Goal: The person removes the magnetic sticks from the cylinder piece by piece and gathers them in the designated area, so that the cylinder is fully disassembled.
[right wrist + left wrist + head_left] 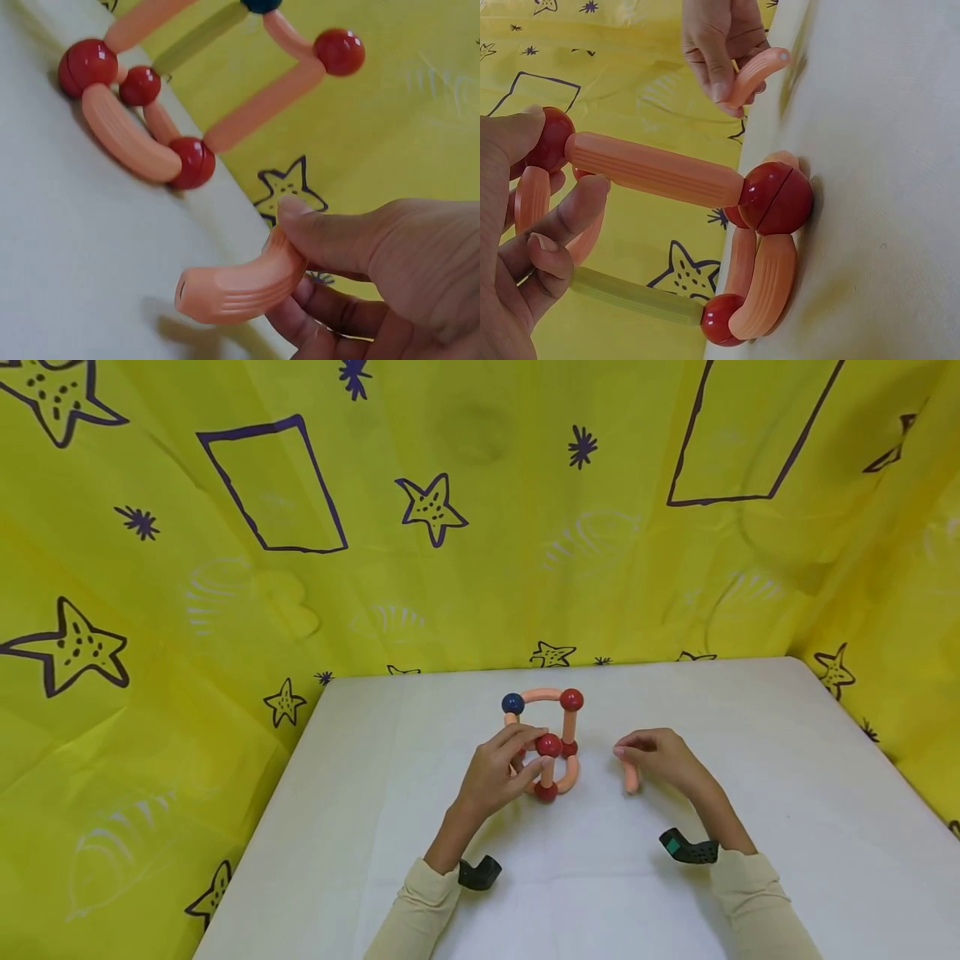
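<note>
My left hand (491, 777) holds one red ball (550, 744) of the ball-and-stick model (569, 727), lower right of centre in the head view; at least four red balls and one blue ball (513, 703) show. My right hand (669, 760) pinches one curved stick (632, 779), further right.

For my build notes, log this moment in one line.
left hand: holds glossy red ball on ball-and-rod frame | right hand: pinches curved ribbed peach rod | rod: apart from frame
</note>
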A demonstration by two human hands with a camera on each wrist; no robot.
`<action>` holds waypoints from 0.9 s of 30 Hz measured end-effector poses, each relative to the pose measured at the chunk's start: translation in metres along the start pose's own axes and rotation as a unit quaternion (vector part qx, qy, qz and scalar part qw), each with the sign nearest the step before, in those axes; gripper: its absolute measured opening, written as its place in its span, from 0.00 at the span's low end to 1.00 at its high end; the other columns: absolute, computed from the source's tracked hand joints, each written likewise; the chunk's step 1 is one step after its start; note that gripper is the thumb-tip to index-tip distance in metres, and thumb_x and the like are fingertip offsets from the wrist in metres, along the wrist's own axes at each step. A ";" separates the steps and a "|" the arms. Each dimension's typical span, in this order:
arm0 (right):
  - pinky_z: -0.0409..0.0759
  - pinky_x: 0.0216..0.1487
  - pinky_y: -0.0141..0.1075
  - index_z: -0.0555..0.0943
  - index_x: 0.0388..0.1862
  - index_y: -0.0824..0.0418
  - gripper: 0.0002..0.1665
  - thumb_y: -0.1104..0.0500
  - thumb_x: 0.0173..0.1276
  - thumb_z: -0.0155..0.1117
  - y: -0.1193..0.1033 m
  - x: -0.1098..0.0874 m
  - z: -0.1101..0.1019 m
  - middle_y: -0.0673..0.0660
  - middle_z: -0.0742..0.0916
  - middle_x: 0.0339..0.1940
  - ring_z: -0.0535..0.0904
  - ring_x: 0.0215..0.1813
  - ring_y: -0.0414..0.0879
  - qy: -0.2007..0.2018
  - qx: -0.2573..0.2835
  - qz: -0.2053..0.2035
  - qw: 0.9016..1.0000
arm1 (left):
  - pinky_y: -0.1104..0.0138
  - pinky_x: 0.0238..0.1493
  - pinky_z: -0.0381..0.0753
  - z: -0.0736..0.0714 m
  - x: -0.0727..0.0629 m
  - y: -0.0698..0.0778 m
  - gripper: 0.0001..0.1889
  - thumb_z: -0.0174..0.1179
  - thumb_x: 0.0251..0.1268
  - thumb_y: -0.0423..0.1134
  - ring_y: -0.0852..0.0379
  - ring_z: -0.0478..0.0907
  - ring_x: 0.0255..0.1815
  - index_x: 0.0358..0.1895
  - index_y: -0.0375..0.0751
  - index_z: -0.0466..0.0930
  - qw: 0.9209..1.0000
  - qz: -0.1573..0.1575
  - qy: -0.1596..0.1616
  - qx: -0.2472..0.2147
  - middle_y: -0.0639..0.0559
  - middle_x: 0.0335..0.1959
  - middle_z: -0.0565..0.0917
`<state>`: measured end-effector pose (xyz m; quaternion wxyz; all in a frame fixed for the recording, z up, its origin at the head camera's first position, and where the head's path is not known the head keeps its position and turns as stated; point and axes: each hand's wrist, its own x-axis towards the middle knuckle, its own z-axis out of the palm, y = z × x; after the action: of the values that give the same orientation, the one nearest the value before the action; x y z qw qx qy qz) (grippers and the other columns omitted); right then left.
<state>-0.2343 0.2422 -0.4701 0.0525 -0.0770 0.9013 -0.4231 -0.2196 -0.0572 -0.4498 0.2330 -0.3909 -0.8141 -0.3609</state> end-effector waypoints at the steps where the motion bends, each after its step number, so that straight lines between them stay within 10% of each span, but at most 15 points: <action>1: 0.75 0.47 0.40 0.86 0.45 0.62 0.19 0.48 0.70 0.63 0.002 0.000 -0.001 0.58 0.88 0.42 0.78 0.47 0.50 0.001 -0.009 0.008 1.000 | 0.84 0.29 0.71 0.000 0.000 0.000 0.19 0.67 0.62 0.40 0.60 0.74 0.26 0.56 0.40 0.80 1.000 -0.003 -0.001 -0.001 0.50 0.47 0.82; 8: 0.76 0.53 0.52 0.86 0.45 0.64 0.20 0.48 0.70 0.62 0.015 0.000 -0.008 0.62 0.88 0.45 0.79 0.54 0.60 0.008 -0.056 0.015 0.998 | 0.84 0.28 0.71 0.001 -0.001 0.000 0.19 0.67 0.62 0.40 0.59 0.75 0.25 0.56 0.40 0.80 1.000 -0.004 0.001 0.003 0.50 0.47 0.82; 19: 0.75 0.40 0.40 0.84 0.42 0.66 0.17 0.51 0.70 0.62 0.021 -0.001 -0.008 0.60 0.87 0.38 0.80 0.43 0.53 0.016 -0.081 0.039 0.996 | 0.85 0.28 0.70 0.003 0.000 0.001 0.19 0.66 0.62 0.39 0.60 0.74 0.25 0.56 0.40 0.80 1.000 0.004 0.007 0.005 0.50 0.46 0.82; 27: 0.73 0.37 0.38 0.81 0.38 0.67 0.14 0.56 0.65 0.66 0.009 -0.011 -0.019 0.59 0.83 0.34 0.77 0.38 0.50 -0.055 -0.102 0.030 0.993 | 0.83 0.27 0.72 0.003 0.001 0.000 0.19 0.66 0.62 0.39 0.62 0.74 0.25 0.56 0.40 0.80 1.000 0.010 0.010 0.002 0.50 0.46 0.82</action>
<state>-0.2270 0.2643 -0.4644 0.1066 -0.0780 0.9375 -0.3220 -0.2202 -0.0541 -0.4512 0.2457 -0.3947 -0.8087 -0.3605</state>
